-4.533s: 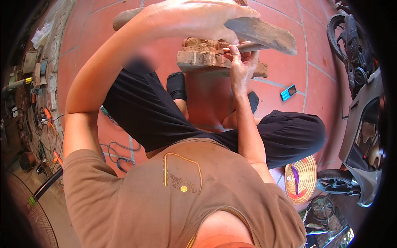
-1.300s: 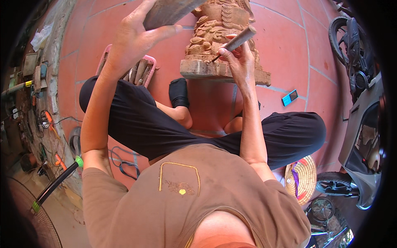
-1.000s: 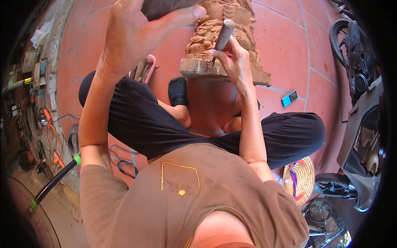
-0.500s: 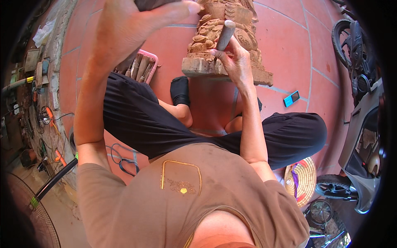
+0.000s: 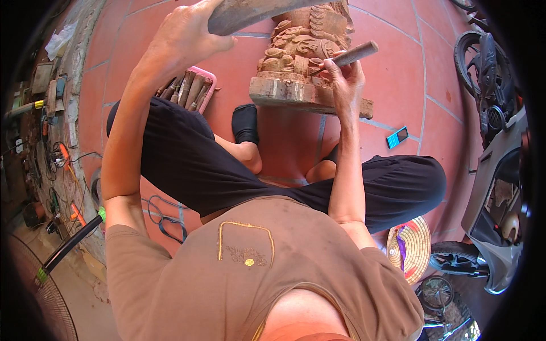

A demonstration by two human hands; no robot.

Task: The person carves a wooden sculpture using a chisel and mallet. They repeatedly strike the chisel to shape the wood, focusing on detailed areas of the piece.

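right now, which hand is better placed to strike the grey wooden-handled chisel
Probably the left hand: it holds the long grey-brown wooden club, while the right hand grips the chisel, its dark tip at the carved brown wooden piece.

In the upper frame, the left hand holds a mallet and the right hand a chisel at a wood carving.

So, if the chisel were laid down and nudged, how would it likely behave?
The chisel would probably roll, since its handle looks round. It should stay stiff: the dark shaft looks slim but straight. It may feel light, as the right hand alone holds it.
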